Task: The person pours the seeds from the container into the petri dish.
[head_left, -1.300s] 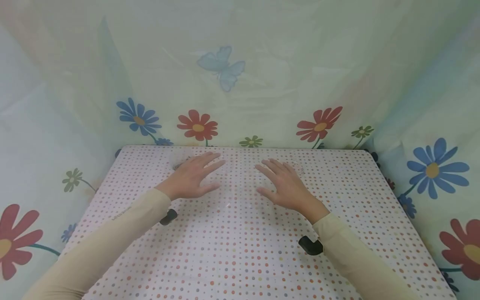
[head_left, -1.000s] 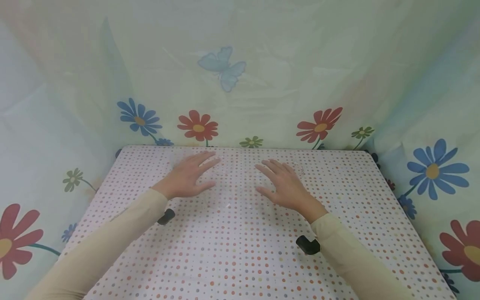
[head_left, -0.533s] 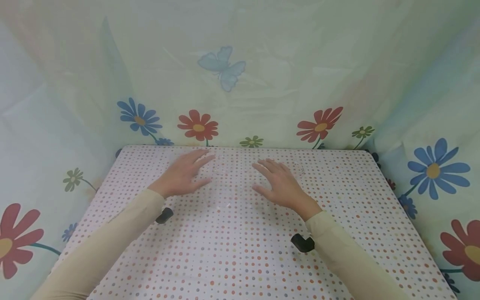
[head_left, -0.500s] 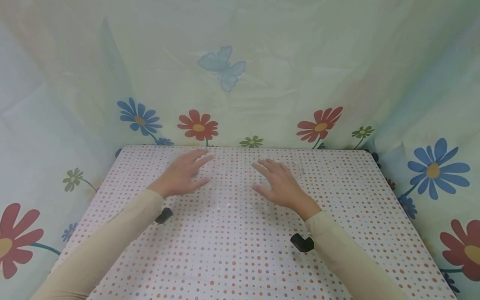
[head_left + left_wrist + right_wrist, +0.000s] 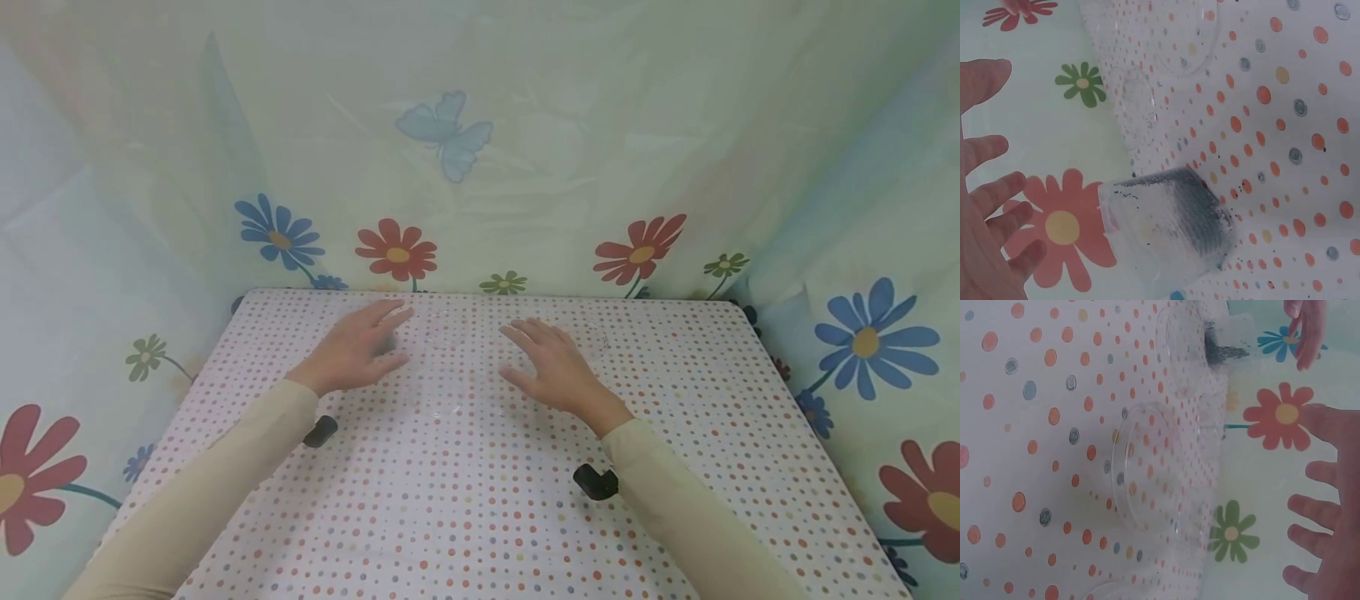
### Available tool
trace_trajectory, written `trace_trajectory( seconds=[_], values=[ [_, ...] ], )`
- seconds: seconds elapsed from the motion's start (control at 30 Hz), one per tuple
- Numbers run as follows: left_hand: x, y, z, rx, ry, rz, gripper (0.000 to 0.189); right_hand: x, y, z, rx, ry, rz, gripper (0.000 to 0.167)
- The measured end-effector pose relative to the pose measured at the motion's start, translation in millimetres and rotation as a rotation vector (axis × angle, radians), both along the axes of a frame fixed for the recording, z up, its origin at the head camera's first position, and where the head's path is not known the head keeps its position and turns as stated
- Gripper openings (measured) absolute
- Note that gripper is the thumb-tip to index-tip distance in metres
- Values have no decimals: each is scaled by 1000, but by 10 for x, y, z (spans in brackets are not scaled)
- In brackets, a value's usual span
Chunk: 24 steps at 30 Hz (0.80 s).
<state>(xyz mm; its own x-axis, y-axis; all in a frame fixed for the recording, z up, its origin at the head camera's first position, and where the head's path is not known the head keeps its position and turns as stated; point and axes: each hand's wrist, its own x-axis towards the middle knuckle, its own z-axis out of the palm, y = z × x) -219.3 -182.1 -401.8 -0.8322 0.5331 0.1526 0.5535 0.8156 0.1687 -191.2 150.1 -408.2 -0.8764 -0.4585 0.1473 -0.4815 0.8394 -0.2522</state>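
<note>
My left hand [image 5: 347, 350] hovers above the far left of the table, fingers spread and holding nothing. Just beyond it stands a clear cup [image 5: 1160, 225] with dark granules inside, mostly hidden behind the hand in the head view. The left wrist view shows a gap between fingers and cup. To the right, my right hand [image 5: 553, 367] is also spread in the air, with nothing in its grasp. Below it lies a clear round shallow dish [image 5: 1147, 469], barely visible from the head. Another clear dish [image 5: 1138, 106] lies close to the table's far edge.
The white table [image 5: 465, 517] has a dotted cover. A flowered curtain [image 5: 562, 125] hangs along its back and both sides. Black pieces [image 5: 596, 482] sit beneath the wrists. More transparent round pieces [image 5: 1175, 356] lie between the hands, faint against the dots.
My left hand has drifted left, uncovering part of the dark-filled cup's side. My right hand has shifted slightly left. Both stay spread.
</note>
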Motion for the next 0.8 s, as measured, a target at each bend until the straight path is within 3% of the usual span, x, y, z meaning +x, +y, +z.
trace_trajectory(
  seconds=[0.8],
  values=[
    [-7, -221, 44, 19, 5, 56, 67, -127, -116, -64, -7, -40, -12, 64]
  ],
)
